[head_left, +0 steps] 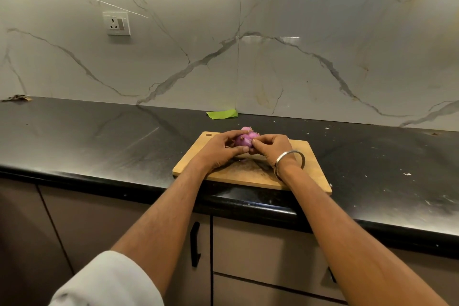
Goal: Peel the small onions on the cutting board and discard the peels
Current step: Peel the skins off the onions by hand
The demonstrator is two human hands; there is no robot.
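Over the wooden cutting board (250, 176) on the black counter (99, 136) my left hand (218, 149) cups a small purple onion (242, 141), fingers curled round it, while my right hand (272, 150) pinches at its end with thumb and fingertips. It should be light, firm and rather slippery once bared, its papery skin tearing easily (best taken at the tip). Glossy pink-purple, more onions (248, 130) lie just behind.

Purple onion (242, 141), tan wooden board (250, 176), black worktop (99, 139), white grey-veined marble wall (223, 45), green scrap (221, 114).
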